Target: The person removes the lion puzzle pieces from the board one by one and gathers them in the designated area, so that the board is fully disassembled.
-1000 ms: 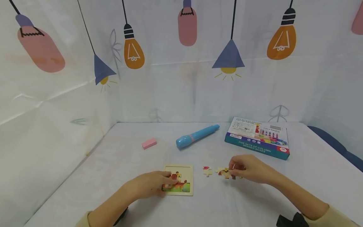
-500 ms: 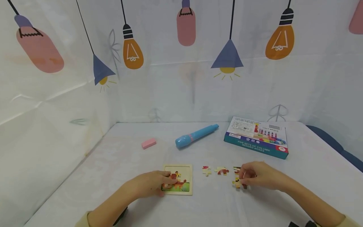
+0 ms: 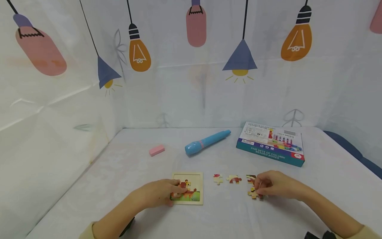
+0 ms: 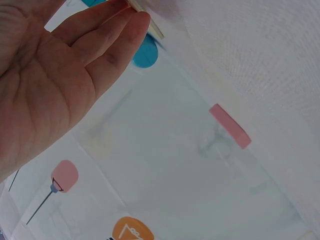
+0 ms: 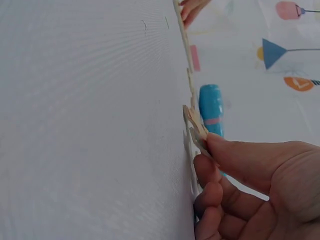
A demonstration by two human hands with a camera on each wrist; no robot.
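My left hand point(image 3: 158, 193) rests at the left side of a wooden puzzle tray point(image 3: 200, 186), straight fingers over the animal picture and covering part of it. In the left wrist view, that hand's fingers point(image 4: 112, 55) reach the tray's edge. To the right, my right hand point(image 3: 276, 185) pinches a yellow-and-brown jigsaw piece point(image 3: 253, 193) between thumb and fingertips, partly hidden by them. The right wrist view shows the held piece point(image 5: 196, 127) tilted, close over the white tabletop. Just behind it lies another brown piece point(image 3: 250, 178). Two more pieces, one red-topped point(image 3: 218, 179) and one brown-arched point(image 3: 234, 179), lie between the hands.
Behind the hands lie a pink block point(image 3: 157, 150) and a blue microphone-shaped toy point(image 3: 206, 142). A boxed bead set point(image 3: 271, 144) stands at the back right. A white curtain point(image 3: 179, 96) printed with lamps hangs behind the table, and a dark blue chair point(image 3: 343, 144) shows at right.
My right hand has moved right and slightly nearer with its piece, leaving the brown-arched piece in view and uncovering the brown piece behind. My left hand stays on the tray.
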